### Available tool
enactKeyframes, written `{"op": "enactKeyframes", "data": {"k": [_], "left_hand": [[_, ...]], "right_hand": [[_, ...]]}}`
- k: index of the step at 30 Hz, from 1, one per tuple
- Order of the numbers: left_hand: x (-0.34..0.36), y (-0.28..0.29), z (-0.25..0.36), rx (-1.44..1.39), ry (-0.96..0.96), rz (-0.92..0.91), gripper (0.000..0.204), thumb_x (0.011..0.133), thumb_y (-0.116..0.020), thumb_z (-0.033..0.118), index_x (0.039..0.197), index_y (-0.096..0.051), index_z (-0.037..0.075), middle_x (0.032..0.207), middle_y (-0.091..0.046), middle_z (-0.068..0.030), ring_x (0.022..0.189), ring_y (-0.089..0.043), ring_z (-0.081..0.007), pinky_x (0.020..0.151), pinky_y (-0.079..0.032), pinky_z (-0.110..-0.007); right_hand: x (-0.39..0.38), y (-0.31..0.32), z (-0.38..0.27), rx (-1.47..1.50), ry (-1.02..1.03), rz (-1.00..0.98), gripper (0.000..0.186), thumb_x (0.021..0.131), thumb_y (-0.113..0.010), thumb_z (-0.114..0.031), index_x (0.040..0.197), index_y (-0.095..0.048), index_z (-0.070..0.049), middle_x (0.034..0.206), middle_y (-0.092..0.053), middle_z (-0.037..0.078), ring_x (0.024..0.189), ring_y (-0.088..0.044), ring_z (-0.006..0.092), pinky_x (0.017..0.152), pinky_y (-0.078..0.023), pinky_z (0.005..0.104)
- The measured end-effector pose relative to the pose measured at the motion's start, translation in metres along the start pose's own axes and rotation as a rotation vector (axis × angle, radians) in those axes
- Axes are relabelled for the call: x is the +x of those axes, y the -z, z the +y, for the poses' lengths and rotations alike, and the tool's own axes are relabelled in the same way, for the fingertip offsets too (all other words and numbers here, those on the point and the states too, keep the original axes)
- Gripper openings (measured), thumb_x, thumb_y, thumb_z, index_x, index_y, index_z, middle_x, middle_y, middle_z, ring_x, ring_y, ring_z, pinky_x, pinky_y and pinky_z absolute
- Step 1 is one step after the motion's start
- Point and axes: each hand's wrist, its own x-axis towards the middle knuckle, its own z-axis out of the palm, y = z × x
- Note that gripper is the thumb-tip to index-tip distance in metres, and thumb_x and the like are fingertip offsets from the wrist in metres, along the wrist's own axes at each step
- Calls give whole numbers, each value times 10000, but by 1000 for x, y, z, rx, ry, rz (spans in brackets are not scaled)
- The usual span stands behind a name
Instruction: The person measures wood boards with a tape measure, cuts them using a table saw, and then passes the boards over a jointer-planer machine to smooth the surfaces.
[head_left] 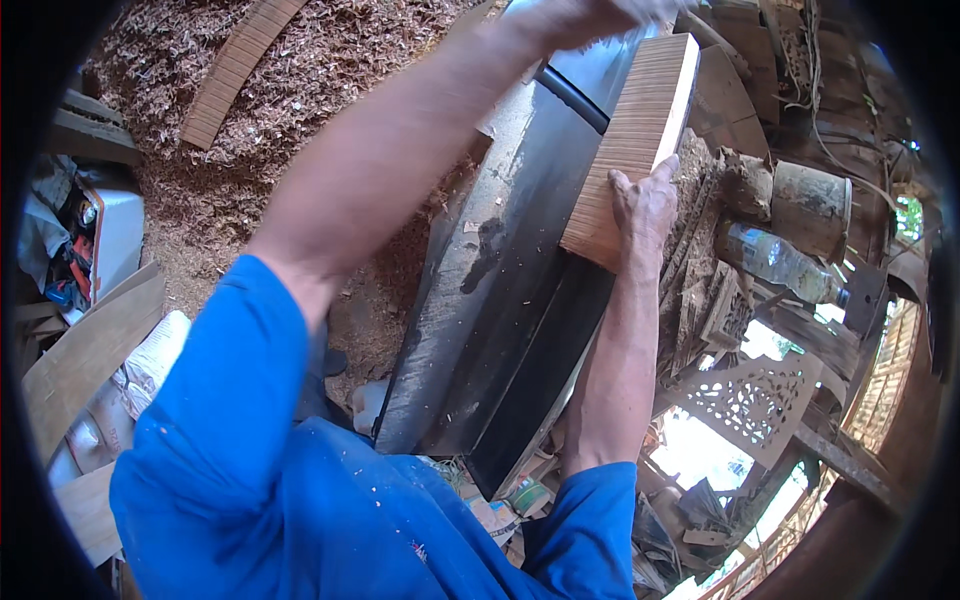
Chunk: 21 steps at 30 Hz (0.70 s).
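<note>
A person in blue sleeves works a wooden block (633, 140) over the long dark metal bed of a woodworking machine (500, 300), which runs from the near centre toward the far right. The block, pale and finely ribbed on its upper face, lies flat on the far part of the bed, its length along the bed so that the bed supports it from below. The right hand (645, 205) presses on the block's near end, fingers spread flat on the ribbed face and thumb down over the near edge, a grip suited to bearing down and pushing lengthwise. The left hand (590, 20) reaches across to the block's far end; it is cut by the upper rim of the view, so whether its fingers close on the wood or merely rest there cannot be told. Left of the machine, a deep heap of wood shavings (300, 90) covers the ground, with a curved wooden strip (235, 65) lying on it. To the right stand a clear plastic bottle (780, 262), a rusty can (810, 205) and, nearer, a pierced carved panel (750, 400) among stacked offcuts.
</note>
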Motion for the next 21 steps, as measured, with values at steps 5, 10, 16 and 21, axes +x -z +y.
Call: {"op": "enactKeyframes", "data": {"k": [5,10,16,21], "left_hand": [[-60,167,49,-48,-294,773,414,1031,-542,97,1405,-453,-54,1177,-641,-165,954,-699,-241,796,-609,-319],[-193,281,27,312,-223,1047,406,1063,-479,85,1415,-397,-101,1255,-619,-245,988,-701,-295,809,-575,-313],[-373,345,-61,451,135,1208,525,1034,-535,63,1478,-302,-91,1265,-607,-248,808,-720,-243,581,-567,-249],[-446,335,-99,486,261,1269,502,1044,-515,65,1490,-314,-47,1303,-561,-223,759,-698,-208,557,-548,-240]], "right_hand": [[12,-1,-15,56,57,10,1017,811,-826,-320,1536,-215,50,1182,-599,370,1085,-649,467,972,-537,477],[23,5,-26,41,27,-47,1012,821,-812,-344,1539,-215,47,1186,-612,365,1106,-643,463,994,-529,469],[31,4,-18,-8,31,-50,1020,830,-797,-360,1540,-209,77,1209,-620,369,1145,-633,465,997,-528,470],[46,6,-18,-22,40,-30,1026,827,-801,-365,1542,-205,68,1207,-635,354,1146,-644,452,1000,-526,473]]}}
